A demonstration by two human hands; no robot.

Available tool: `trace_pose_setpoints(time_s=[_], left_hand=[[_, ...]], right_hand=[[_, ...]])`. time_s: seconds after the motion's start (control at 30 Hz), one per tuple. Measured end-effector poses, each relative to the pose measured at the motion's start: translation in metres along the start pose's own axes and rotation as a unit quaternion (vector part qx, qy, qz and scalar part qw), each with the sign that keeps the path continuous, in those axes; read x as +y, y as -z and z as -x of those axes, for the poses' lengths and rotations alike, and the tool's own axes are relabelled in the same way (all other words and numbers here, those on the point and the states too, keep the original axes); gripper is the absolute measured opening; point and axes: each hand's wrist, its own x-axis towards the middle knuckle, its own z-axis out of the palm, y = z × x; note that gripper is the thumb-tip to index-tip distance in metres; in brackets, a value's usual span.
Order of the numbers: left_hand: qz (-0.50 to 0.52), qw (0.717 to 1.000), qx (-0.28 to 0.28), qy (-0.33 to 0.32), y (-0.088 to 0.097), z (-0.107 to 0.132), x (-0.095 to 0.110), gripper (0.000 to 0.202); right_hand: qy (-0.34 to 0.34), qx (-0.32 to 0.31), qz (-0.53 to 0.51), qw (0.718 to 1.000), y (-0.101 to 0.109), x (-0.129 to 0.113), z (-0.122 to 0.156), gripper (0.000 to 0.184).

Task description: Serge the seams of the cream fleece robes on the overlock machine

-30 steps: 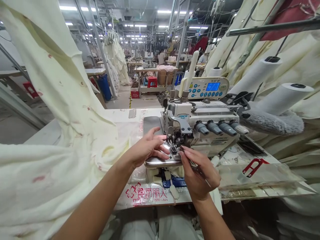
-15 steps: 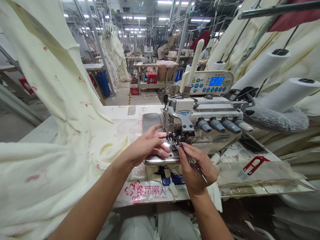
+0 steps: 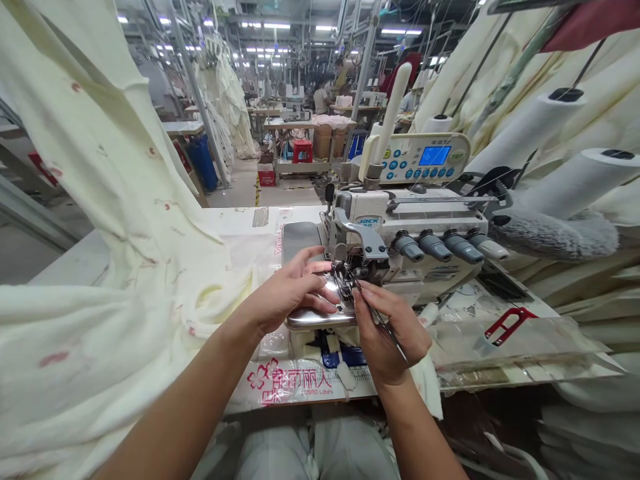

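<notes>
In front of me stands a white overlock sewing machine (image 3: 425,220) with a row of grey tension knobs. My right hand (image 3: 393,327) is closed around slim metal tweezers (image 3: 383,323), whose tips point into the needle area by the presser foot (image 3: 345,277). My left hand (image 3: 293,287) rests on the shiny metal plate (image 3: 310,321) left of the needles, its fingers spread and the fingertips close to the foot. Any thread between the tweezer tips is too fine to make out.
Cream printed fabric (image 3: 150,267) drapes over the table's left side. White thread cones (image 3: 590,177) stand at right, above a grey fluffy roll (image 3: 565,233). A red-handled tool (image 3: 507,325) lies on the right tabletop. The control panel (image 3: 420,160) is lit behind the machine.
My right hand and the tweezers have shifted slightly left, towards the needle area. The left hand stays on the plate. The whole view has tilted a little.
</notes>
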Motion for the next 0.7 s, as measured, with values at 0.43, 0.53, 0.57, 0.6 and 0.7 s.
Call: trace_pose_setpoints(time_s=[0.43,0.53,0.57,0.6,0.7], left_hand=[[-0.033,0.999,0.012,0.003,-0.002,0.001,0.001,0.059],[-0.038,0.999,0.01,0.001,-0.002,0.002,0.001,0.058],[-0.04,0.999,0.008,0.0,-0.002,0.002,0.001,0.058],[-0.042,0.999,0.007,-0.001,-0.001,0.002,0.001,0.058],[-0.05,0.999,0.004,-0.004,-0.001,0.002,0.0,0.056]], right_hand=[[-0.135,-0.023,-0.046,0.99,0.007,-0.011,-0.018,0.013],[-0.182,-0.072,-0.043,0.98,0.013,-0.016,-0.032,0.008],[-0.163,-0.102,-0.035,0.981,0.016,-0.017,-0.037,0.008],[-0.134,-0.132,-0.024,0.982,0.019,-0.019,-0.042,0.009],[-0.075,-0.209,0.0,0.975,0.024,-0.019,-0.055,0.01]])
